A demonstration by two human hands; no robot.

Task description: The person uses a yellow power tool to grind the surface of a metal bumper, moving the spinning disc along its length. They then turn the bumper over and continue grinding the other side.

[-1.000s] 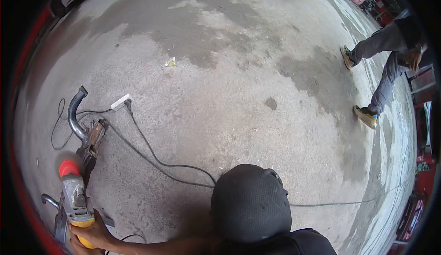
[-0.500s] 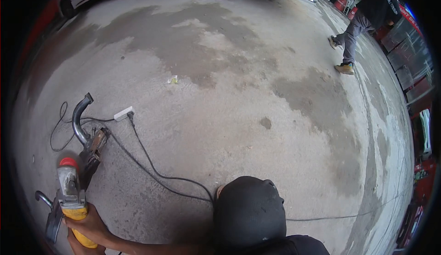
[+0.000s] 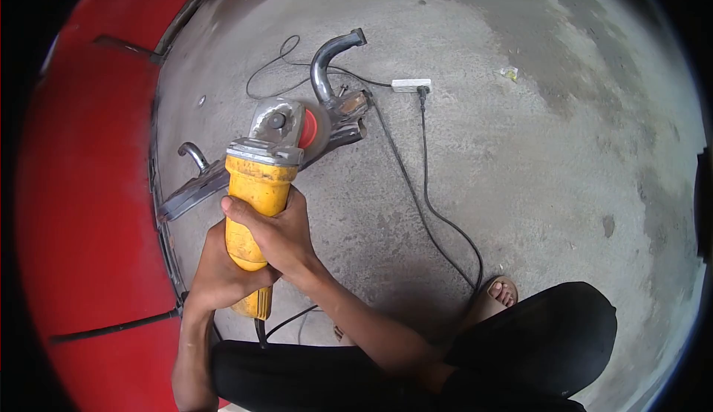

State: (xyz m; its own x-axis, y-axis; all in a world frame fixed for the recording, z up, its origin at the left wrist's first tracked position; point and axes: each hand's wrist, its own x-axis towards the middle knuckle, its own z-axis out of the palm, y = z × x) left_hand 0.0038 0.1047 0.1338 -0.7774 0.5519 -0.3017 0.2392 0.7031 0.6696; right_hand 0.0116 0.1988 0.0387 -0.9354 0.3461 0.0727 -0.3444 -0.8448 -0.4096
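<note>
Left to right: the metal frame (image 3: 194, 191) lies on concrete, bearing 2 bent tubes. The left hand (image 3: 223, 272) clasps the yellow grinder (image 3: 256, 189) on the frame's near side; its long axis points away from the person, head foremost. The right hand (image 3: 281, 235) grips its body. Right of the frame: a power strip (image 3: 410, 85).

Grinder (image 3: 257, 182): yellow | disc (image 3: 308, 128): red | panel (image 3: 89, 152): red | power strip (image 3: 406, 83): white | cord (image 3: 425, 163): black
</note>
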